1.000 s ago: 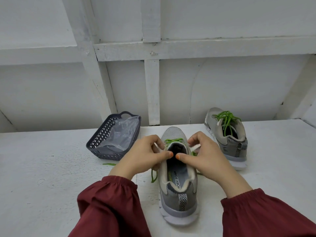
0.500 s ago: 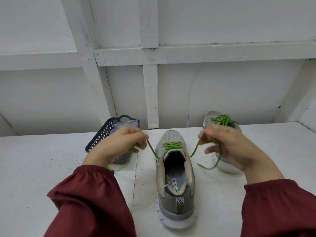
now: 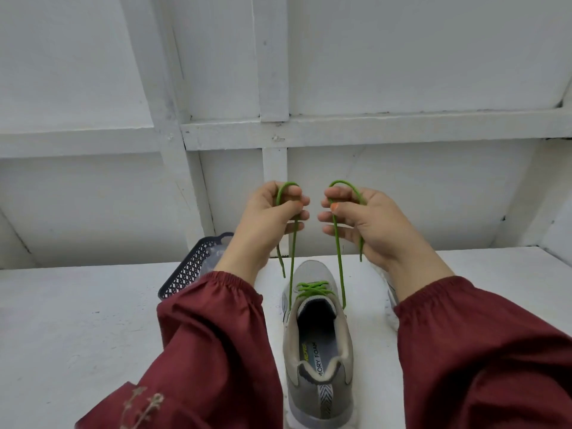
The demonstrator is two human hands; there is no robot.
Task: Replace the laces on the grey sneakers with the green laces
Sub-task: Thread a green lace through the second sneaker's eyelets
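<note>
A loop of the green lace (image 3: pixel 340 274) is pinched in the left grip (image 3: pixel 272 212), with the fingers curled round it, and a matching loop is pinched in the right grip (image 3: pixel 356 215). Both grips are raised above the table (image 3: pixel 77 320), close together, with a gap left between the fingertips. From each grip one strand is led down to the top eyelets of the grey sneaker (image 3: pixel 318 351), and a short tail is left hanging. The sneaker stands on the table between the forearms, heel toward the person, with the lace already crossed over the tongue.

The step in hand is judged to be the tying of a bow. The loops should be kept equal in size, one should be crossed over the other and passed through, and the pull should be shared evenly. As the sneaker is held down by nothing, it could be lifted or tipped by a hard upward pull.

A dark basket (image 3: pixel 185 274) is partly hidden behind the left sleeve (image 3: pixel 216 351). A second sneaker (image 3: pixel 390 300) is mostly hidden behind the right forearm, just beside the first. The wall (image 3: pixel 402 196) rises behind the table. Bare table is seen far left and far right, so room is judged ample for drawing the loops sideways.
</note>
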